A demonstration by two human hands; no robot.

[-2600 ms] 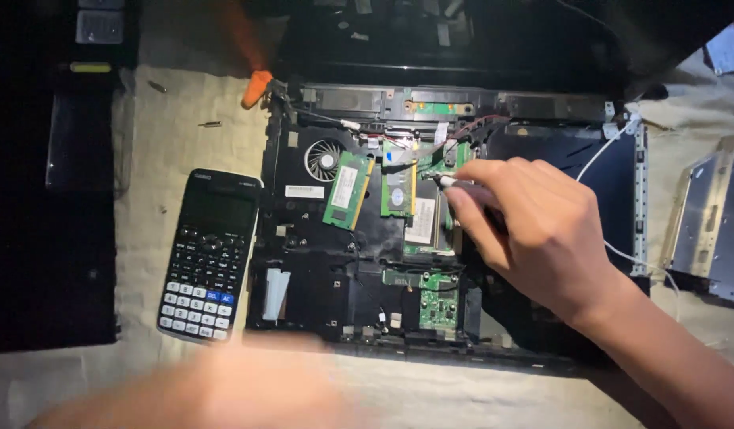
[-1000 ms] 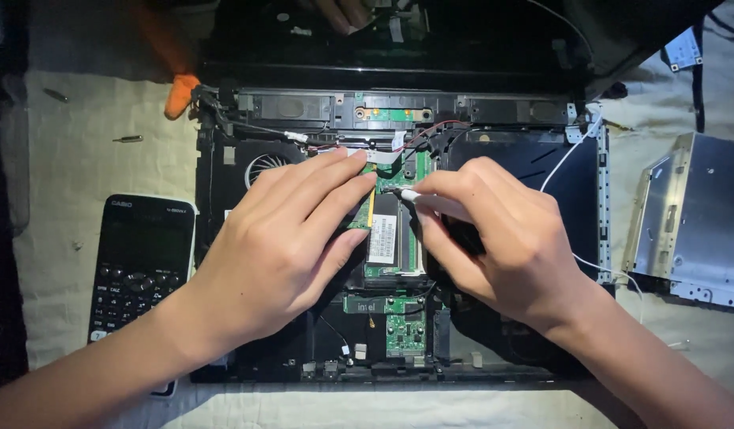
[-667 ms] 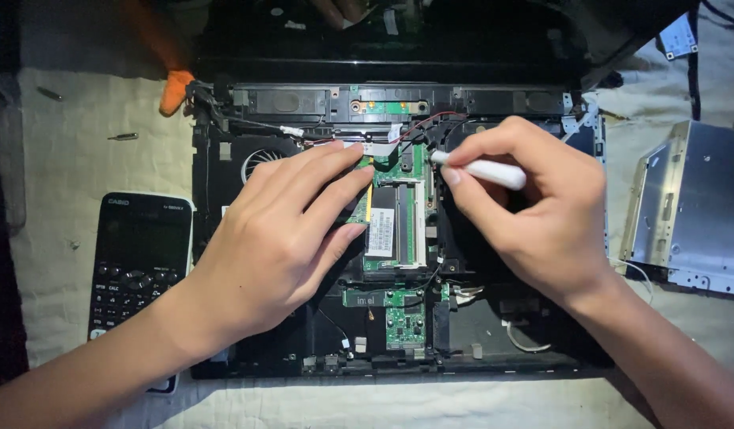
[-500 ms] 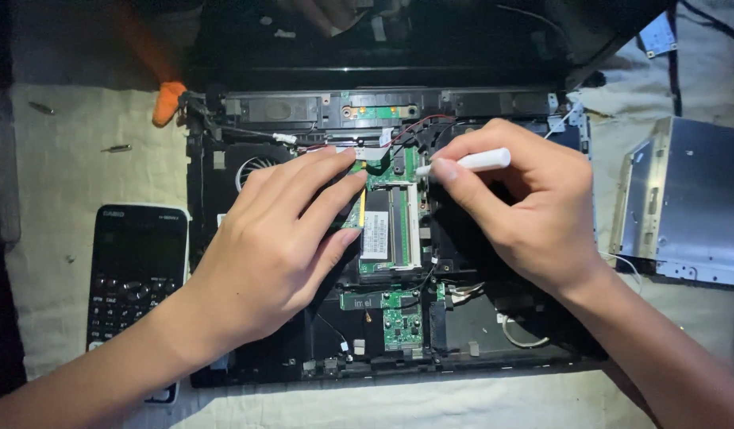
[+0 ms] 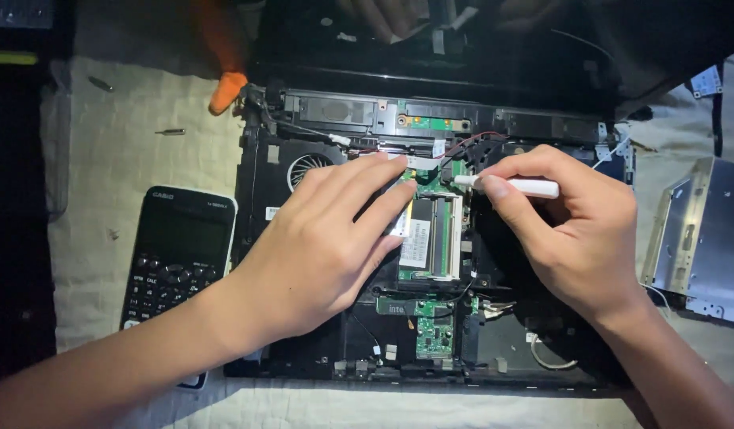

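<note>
**Opened laptop on a pale cloth: pen-like tool at the memory slot**

A pale quilted cloth (image 5: 136, 159) covers the work surface, and on it lies the opened laptop chassis (image 5: 430, 238), filling the middle of the frame with its boards and fan (image 5: 307, 168) bare. At lower left I see a black calculator (image 5: 176, 262); at the right edge sits a removed metal drive (image 5: 700, 238); an orange-tipped tool (image 5: 226, 87) lies at upper left.

My left hand (image 5: 319, 246) lies flat over the centre-left of the chassis, fingers spread loose and holding nothing, its fingertips (image 5: 402, 187) pressing beside the memory module (image 5: 430, 238). My right hand (image 5: 573, 230) pinches a slim white tool (image 5: 514, 186) between thumb and forefinger, closed firmly on it.

The tool sits just above centre, over the module's upper edge. Its long axis runs almost level across the frame, the working tip pointing left toward the slot, the tail toward the right.

To do this well, I judge the left hand should steady the board without flexing it, while the tip works gently at the latch, low and sideways rather than stabbing down; a slip could nick the red wiring (image 5: 470, 147) just above.
</note>
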